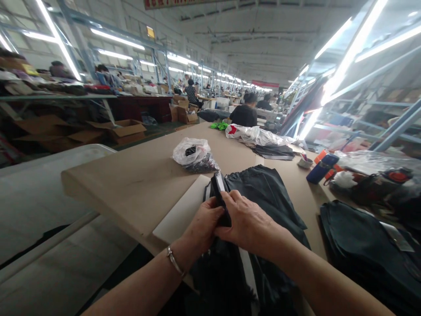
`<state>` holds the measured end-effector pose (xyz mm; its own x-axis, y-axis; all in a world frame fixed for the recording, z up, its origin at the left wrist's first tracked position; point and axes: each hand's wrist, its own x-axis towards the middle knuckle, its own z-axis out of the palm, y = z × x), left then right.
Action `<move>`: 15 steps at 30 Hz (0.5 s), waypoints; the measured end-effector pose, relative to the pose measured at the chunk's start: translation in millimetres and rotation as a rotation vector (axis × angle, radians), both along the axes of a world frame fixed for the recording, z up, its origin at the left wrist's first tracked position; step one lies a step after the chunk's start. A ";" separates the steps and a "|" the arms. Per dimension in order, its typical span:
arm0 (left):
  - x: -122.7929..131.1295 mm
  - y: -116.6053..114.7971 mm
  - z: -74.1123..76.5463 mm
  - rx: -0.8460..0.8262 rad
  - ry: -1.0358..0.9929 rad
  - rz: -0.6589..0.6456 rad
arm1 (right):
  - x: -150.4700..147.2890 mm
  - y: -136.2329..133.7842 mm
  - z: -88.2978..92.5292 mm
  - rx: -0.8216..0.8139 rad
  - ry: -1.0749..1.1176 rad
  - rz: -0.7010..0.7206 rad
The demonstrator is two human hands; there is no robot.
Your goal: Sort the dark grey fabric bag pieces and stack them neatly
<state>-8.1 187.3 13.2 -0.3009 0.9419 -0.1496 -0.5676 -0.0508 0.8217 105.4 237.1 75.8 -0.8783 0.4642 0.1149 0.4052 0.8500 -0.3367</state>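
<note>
Dark trousers or a similar black garment (263, 188) with a gathered edge lie across the near part of the table, and a pale strip runs along the fabric. My left hand (205, 224) wears a bracelet at the wrist and is closed on a folded part of this garment. Directly beside it, my right hand (245, 219) grips the same fold from the right, thumb below and fingers over the top. Under the cloth, to the left, lies a flat white board (180, 208). Part of the fold is hidden by my fingers.
On the brown table (131, 188) sits a clear plastic bag (194, 154) of small dark items. Farther back are a white plastic bag (259, 134) and dark cloth pieces (274, 151). To the right stand a blue bottle (322, 169), a small cup (305, 162) and stacked dark garments (362, 237).
</note>
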 end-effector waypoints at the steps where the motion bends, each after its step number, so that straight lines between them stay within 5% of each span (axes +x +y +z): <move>1: 2.5 2.1 6.5 0.030 0.011 0.005 | 1.7 -2.3 3.1 0.050 -0.019 -0.001; 4: 9.1 7.0 17.6 0.075 0.147 0.040 | 11.4 0.3 7.0 0.075 0.011 -0.017; 9: 18.5 7.9 17.5 0.092 0.340 0.153 | 36.2 30.0 3.8 -0.212 0.074 -0.040; 15: 29.9 3.8 24.2 0.027 0.138 0.063 | 46.1 39.9 -7.7 -0.388 0.177 -0.104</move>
<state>21.8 191.0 37.4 -0.3755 0.9235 -0.0780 -0.4444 -0.1056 0.8896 151.4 277.0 68.1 -0.8070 0.5875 0.0596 0.3890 0.6049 -0.6948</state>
